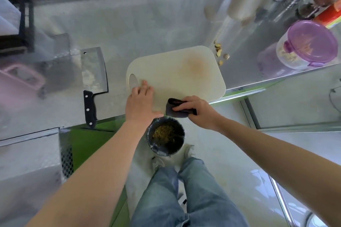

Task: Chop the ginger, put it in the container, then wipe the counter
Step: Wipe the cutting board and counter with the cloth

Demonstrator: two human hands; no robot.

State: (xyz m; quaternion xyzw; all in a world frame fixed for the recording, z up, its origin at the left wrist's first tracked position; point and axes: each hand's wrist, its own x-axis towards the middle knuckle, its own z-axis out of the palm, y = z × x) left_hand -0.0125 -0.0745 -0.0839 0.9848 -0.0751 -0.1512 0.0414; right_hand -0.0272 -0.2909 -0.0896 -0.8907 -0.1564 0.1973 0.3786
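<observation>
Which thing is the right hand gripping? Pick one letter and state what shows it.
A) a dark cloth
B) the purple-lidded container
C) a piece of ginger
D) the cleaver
A: the right hand has its fingers curled round a dark cloth at the near edge of the cutting board, while the cleaver lies untouched on the counter to the left.

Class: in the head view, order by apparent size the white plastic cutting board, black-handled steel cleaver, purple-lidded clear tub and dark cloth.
1. White plastic cutting board.
2. Purple-lidded clear tub and black-handled steel cleaver: too alike to rank.
3. Dark cloth, partly hidden by the right hand.
</observation>
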